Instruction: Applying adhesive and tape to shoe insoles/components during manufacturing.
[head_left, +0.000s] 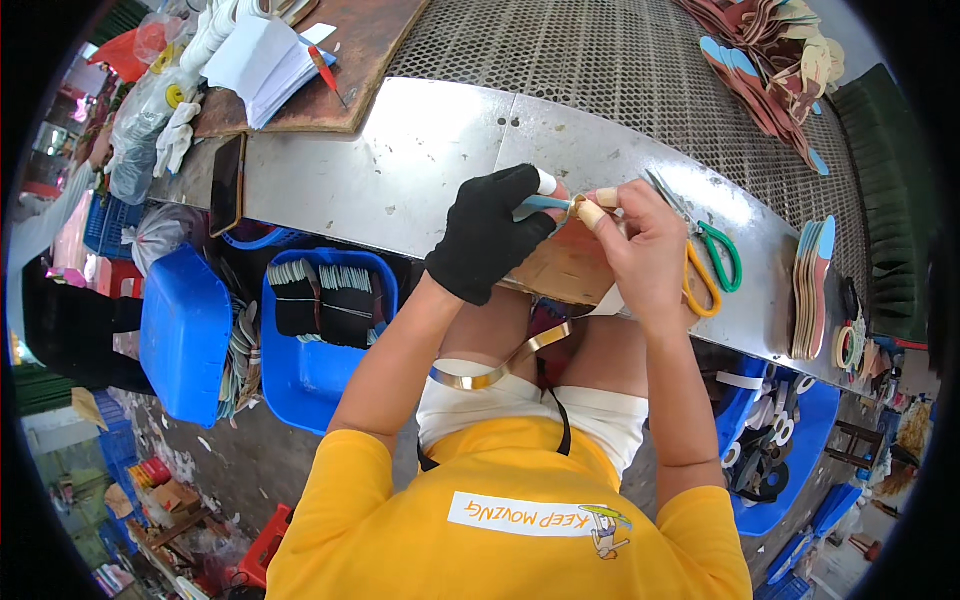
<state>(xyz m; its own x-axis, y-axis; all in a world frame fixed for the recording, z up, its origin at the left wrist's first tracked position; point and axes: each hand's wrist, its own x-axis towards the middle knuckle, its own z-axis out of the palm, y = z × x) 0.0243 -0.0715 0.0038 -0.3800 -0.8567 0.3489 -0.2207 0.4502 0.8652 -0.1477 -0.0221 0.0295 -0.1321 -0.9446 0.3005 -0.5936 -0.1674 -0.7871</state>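
While a gold strip curls over the lap, both hands are up at the near edge of the metal table: L hand, black glove, fingers closed round a lt-blue piece, its tip pointing R; R hand, fingertips taped, pinched tight on a small gold bit at that tip, can't tell if bit & strip are joined. Brown board just under them, same near edge. Scissors lie right beside the R hand, orange & green handles, blades twd the far edge. Stack of insoles nr the table's right end; phone over the near edge, left end. Further off: wooden board on the far left corner w/ white sheets & red-handled tool; grey mesh along the far edge.
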